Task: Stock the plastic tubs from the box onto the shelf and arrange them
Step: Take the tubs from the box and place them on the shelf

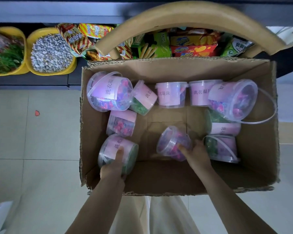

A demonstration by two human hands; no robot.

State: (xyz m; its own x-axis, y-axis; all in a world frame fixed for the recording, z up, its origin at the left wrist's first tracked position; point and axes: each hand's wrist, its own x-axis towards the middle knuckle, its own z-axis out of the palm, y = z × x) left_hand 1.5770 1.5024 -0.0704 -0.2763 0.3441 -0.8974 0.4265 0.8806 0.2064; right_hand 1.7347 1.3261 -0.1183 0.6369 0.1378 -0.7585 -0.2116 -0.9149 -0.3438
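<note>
**Tub Stocking: Both Hands Inside the Box**

A dark shelf (32,81) is located beyond the far wall of the cardboard box (167,176). The box is set on a tiled floor (41,149), with its far flap (184,14) raised over the shelf front.

Two yellow bins (70,67) are seated on the shelf, beyond the box's far-left corner. Snack packs (193,46) are stacked on the shelf directly behind the far wall.

All plastic tubs in view are contained in the box; none is seen on the shelf.

- One large tub (108,92) is laid on its side in the far-left corner.
- A second large tub (235,98), with its loop handle swung outward, is tilted against the right wall.
- Two small upright tubs (172,94) are lined along the far wall.
- Several more small tubs are laid on their sides along the left and right walls.

A green-filled tub (123,147) in the near-left corner is gripped by the left hand (113,166), with the thumb pressed on its pink label.

A small clear tub (171,142), tilted on the box floor near the near wall, is gripped at its lower side by the right hand (195,154), with the fingers curled round it.
</note>
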